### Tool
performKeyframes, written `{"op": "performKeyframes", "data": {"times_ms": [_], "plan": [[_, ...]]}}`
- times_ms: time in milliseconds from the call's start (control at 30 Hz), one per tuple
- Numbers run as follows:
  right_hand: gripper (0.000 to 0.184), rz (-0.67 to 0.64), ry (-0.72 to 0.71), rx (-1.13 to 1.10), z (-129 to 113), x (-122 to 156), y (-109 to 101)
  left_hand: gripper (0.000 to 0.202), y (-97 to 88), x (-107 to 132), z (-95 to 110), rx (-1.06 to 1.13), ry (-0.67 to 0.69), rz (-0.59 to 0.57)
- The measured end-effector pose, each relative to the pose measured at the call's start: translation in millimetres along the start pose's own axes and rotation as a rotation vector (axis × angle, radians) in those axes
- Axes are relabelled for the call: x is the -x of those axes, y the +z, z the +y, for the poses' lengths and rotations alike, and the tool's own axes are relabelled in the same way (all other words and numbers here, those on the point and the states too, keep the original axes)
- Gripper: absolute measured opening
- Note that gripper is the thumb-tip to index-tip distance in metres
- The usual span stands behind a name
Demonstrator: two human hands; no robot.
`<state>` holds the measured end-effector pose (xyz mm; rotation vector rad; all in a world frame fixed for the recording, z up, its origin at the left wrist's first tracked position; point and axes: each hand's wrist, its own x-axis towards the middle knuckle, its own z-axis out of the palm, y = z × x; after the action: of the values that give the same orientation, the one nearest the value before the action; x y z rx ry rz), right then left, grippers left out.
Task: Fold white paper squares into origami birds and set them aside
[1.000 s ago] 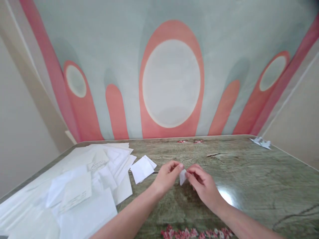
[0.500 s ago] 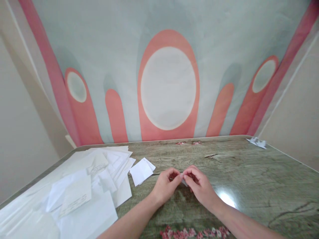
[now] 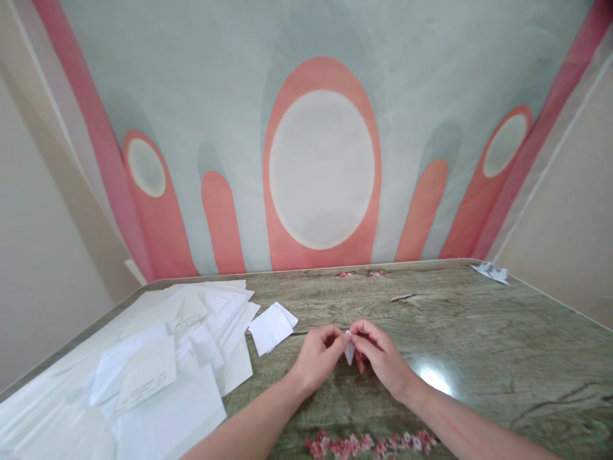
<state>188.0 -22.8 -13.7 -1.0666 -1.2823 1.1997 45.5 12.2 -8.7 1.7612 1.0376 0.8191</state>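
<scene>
Between my two hands, just above the wood-patterned table (image 3: 431, 319), is a small folded piece of white paper (image 3: 349, 354), narrowing to a point at its lower end. My left hand (image 3: 318, 354) pinches its upper left side between thumb and index finger. From the other side my right hand (image 3: 378, 351) pinches the upper right, its thumb and index finger close to the left fingertips. Part of the paper is hidden behind my fingers. A few small square sheets of white paper (image 3: 272, 329) lie on the table left of my left hand.
Loose white papers (image 3: 167, 421) spread in an overlapping heap over the table's left side, some with printed lines. Small folded white paper pieces (image 3: 491, 272) lie at the far right corner. A wall with coral arch shapes (image 3: 320, 259) stands behind the table.
The folded paper now shows more between my hands, its point hanging downward. My fingers have shifted slightly around it; the papers on the table lie as before.
</scene>
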Motion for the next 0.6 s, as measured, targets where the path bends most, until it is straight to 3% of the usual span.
{"op": "performKeyframes", "data": {"times_ms": [267, 500, 600], "plan": [[0.014, 0.019, 0.034, -0.007, 4.9, -0.7, -2.3, 0.016, -2.9, -0.8, 3.5, 0.092, -0.022, -0.044], [0.012, 0.034, 0.050, -0.083, 2.5, -0.6, -0.3, 0.035, 4.5, 6.0, 5.0, -0.022, 0.028, 0.024], [0.013, 0.015, 0.030, -0.067, 0.3, -0.4, 1.2, 0.034, 5.6, 4.6, 0.1, -0.055, 0.035, 0.068]]}}
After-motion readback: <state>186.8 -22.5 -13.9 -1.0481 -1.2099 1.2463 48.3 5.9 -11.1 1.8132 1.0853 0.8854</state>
